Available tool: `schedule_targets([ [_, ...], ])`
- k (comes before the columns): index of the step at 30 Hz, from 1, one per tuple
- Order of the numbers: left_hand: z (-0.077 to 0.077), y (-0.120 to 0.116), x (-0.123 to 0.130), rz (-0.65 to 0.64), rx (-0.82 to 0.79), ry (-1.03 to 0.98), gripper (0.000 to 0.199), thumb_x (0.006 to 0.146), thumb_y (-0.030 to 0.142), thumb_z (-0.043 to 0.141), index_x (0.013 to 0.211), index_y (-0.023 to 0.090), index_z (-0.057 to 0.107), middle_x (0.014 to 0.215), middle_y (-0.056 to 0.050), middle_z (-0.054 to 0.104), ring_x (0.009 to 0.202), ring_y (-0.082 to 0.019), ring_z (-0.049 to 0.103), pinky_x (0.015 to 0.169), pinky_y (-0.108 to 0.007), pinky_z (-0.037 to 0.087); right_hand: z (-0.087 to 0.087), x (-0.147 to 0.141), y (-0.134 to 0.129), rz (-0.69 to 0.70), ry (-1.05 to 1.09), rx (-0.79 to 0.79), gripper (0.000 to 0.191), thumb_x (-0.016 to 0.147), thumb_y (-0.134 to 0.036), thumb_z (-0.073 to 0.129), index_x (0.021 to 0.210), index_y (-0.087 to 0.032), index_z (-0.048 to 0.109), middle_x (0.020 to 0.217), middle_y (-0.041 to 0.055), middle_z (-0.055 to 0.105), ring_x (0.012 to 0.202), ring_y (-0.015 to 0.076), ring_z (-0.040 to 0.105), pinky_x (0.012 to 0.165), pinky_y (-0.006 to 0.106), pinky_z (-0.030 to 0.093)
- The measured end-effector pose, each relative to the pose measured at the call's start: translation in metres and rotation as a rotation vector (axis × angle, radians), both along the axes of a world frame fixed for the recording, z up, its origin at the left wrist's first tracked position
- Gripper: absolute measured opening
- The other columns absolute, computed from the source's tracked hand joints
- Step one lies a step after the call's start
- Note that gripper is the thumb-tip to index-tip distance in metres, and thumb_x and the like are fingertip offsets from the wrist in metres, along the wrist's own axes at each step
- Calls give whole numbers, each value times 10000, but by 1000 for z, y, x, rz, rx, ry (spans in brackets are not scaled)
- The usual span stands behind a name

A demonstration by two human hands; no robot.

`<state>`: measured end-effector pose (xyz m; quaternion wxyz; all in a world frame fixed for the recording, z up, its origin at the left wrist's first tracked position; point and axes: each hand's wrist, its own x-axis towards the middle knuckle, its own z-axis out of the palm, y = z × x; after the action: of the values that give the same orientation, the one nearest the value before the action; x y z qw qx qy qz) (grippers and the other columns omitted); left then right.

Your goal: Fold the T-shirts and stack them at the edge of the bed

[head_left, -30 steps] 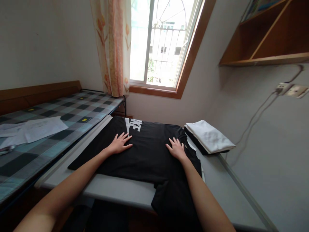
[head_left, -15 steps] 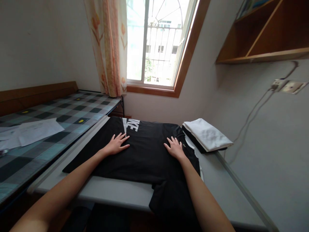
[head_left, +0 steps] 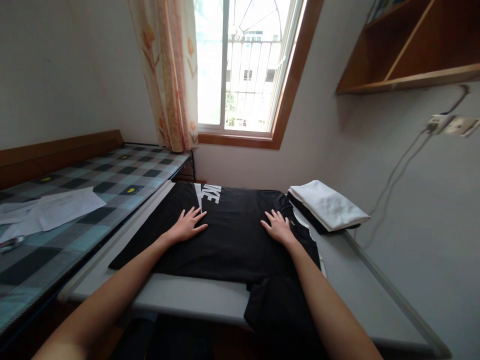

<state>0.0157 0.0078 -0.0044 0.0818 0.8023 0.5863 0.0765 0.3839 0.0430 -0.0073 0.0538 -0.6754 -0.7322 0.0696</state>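
A black T-shirt (head_left: 228, 240) with white lettering lies spread on its side across a light grey table (head_left: 195, 295). One of its sleeves hangs over the near edge. My left hand (head_left: 187, 225) rests flat on the shirt beside the white print, fingers spread. Near the collar, my right hand (head_left: 276, 226) also lies on the fabric with its fingers apart. Neither hand grips the cloth. Some white fabric shows from under the shirt by the neckline.
Folded white and black clothes (head_left: 327, 205) are stacked at the table's far right. To the left is a bed with a checkered cover (head_left: 150, 165) and loose papers (head_left: 67, 210). A wooden shelf (head_left: 408, 82) overhangs on the right, above a socket with a hanging cable (head_left: 397, 165).
The whole scene has shifted slightly to the right in view as the camera turned. Both hands keep about the same places on the T-shirt.
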Motion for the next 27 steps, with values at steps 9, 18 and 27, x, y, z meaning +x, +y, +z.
schedule_targets([
  [9,-9,6,-4,-134,98,-153,544,907,549,438,1335,229,540,1485,-99,417,1394,-301,328,1138,-566,209,-1,3,-3,-9,108,96,496,934,-428,444,1364,-194,521,1506,118,380,1415,300,267,1129,547,183],
  [18,1,1,2,-279,170,-243,428,902,456,481,1202,200,646,1312,-86,590,1266,-237,499,1099,-395,380,16,23,-6,22,272,136,351,890,-350,505,1166,-206,667,1267,104,633,1232,290,531,1107,548,250],
  [27,7,-1,4,-288,146,-203,411,908,442,468,1202,210,637,1332,-84,566,1220,-229,529,1087,-385,383,19,102,-60,228,547,246,326,854,-423,506,971,-211,724,957,79,729,900,246,674,837,377,522],
])
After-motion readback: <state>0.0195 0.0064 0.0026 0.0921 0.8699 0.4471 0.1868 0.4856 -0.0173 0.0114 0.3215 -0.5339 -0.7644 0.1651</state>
